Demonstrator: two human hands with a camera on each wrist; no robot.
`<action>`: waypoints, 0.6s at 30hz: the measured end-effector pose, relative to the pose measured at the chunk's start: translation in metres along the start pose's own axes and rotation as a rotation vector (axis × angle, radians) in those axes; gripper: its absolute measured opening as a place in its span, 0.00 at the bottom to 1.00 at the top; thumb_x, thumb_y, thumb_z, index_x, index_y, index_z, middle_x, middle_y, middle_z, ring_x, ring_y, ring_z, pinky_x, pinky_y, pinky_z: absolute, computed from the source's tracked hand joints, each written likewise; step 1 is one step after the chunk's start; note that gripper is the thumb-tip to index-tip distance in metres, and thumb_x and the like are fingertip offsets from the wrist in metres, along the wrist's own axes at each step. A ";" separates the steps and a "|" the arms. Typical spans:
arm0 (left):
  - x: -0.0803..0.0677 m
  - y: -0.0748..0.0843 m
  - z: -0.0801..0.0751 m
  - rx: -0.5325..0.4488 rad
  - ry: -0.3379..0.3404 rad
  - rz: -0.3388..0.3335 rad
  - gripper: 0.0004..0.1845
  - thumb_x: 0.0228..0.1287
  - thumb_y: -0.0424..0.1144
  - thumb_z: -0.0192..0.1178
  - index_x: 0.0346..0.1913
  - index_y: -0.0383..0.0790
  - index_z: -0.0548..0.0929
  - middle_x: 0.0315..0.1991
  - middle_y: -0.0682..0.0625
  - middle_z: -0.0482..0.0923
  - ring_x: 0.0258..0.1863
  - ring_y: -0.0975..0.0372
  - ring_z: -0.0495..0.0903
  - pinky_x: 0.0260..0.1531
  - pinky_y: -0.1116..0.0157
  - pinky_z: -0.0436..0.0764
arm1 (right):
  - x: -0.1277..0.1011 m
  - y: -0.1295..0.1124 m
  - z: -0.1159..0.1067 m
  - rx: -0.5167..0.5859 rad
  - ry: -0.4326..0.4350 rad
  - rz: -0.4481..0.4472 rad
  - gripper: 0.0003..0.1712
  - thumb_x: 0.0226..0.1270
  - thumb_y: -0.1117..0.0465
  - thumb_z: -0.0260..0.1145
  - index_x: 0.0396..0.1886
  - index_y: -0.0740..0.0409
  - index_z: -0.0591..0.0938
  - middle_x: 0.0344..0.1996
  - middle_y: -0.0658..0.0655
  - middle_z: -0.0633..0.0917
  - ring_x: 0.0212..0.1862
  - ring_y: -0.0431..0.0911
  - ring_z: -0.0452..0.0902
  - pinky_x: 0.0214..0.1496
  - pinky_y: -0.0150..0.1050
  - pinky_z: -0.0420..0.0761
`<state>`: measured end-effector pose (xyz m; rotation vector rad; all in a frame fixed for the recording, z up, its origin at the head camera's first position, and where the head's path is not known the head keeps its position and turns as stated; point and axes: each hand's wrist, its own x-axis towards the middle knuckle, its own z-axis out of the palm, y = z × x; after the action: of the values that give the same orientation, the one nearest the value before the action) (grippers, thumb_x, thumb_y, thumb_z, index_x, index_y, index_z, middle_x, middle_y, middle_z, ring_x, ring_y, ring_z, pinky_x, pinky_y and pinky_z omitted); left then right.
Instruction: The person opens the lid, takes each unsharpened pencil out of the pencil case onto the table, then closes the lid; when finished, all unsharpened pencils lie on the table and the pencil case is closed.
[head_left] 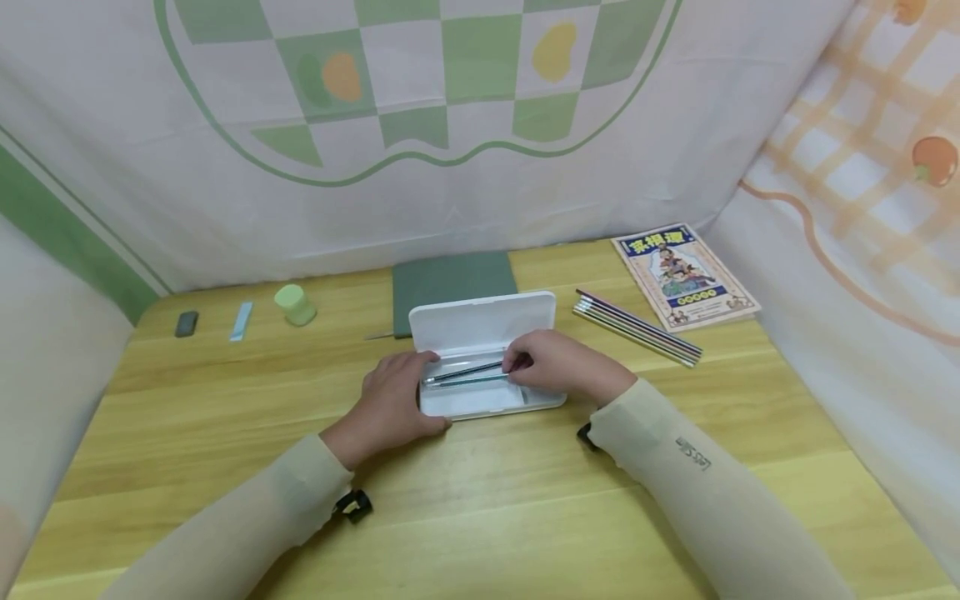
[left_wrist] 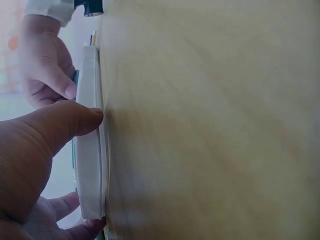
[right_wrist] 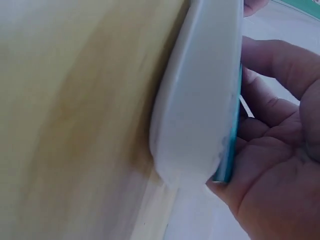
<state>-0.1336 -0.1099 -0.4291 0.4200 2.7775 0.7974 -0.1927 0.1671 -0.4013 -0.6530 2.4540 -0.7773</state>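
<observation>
A white pencil case (head_left: 480, 404) lies on the table with its lid raised at the back. My left hand (head_left: 393, 400) holds its left end, the thumb along the front wall and the fingers at the far side; the left wrist view shows that thumb pressed on the case's side (left_wrist: 90, 160). Inside lie a dark pencil (head_left: 468, 372) and a teal pencil (head_left: 472, 381). Over the case's right part, my right hand (head_left: 558, 364) pinches pencils with curled fingers, which hide their right ends. In the right wrist view a teal pencil (right_wrist: 231, 145) runs beside the palm.
Behind the case is a dark green notebook (head_left: 453, 275). Several striped pencils (head_left: 637, 329) lie to the right, near a comic-style book (head_left: 686, 275). On the left are a light green cylinder (head_left: 296, 305), a light blue strip (head_left: 241, 322) and a dark eraser-like block (head_left: 187, 323).
</observation>
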 end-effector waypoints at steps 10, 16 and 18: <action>0.000 0.000 0.000 -0.001 -0.016 -0.013 0.50 0.51 0.56 0.79 0.75 0.45 0.67 0.74 0.46 0.68 0.75 0.48 0.59 0.72 0.39 0.56 | -0.021 0.011 -0.018 0.025 0.106 0.030 0.03 0.71 0.59 0.70 0.41 0.51 0.88 0.37 0.49 0.86 0.40 0.45 0.79 0.47 0.44 0.80; -0.001 -0.001 -0.001 0.005 -0.017 -0.020 0.50 0.51 0.56 0.79 0.75 0.45 0.67 0.74 0.45 0.67 0.75 0.47 0.59 0.72 0.39 0.56 | -0.049 0.026 -0.040 0.040 0.205 0.026 0.03 0.69 0.62 0.71 0.41 0.54 0.87 0.38 0.50 0.87 0.40 0.46 0.79 0.45 0.43 0.81; -0.001 -0.002 -0.001 0.008 -0.014 -0.021 0.51 0.51 0.56 0.79 0.75 0.45 0.67 0.74 0.45 0.67 0.75 0.47 0.59 0.72 0.39 0.56 | -0.061 0.033 -0.049 0.054 0.236 0.051 0.04 0.70 0.61 0.71 0.42 0.54 0.87 0.38 0.51 0.87 0.41 0.46 0.80 0.45 0.43 0.81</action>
<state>-0.1329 -0.1123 -0.4291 0.3955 2.7686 0.7757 -0.1828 0.2447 -0.3685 -0.5012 2.6387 -0.9434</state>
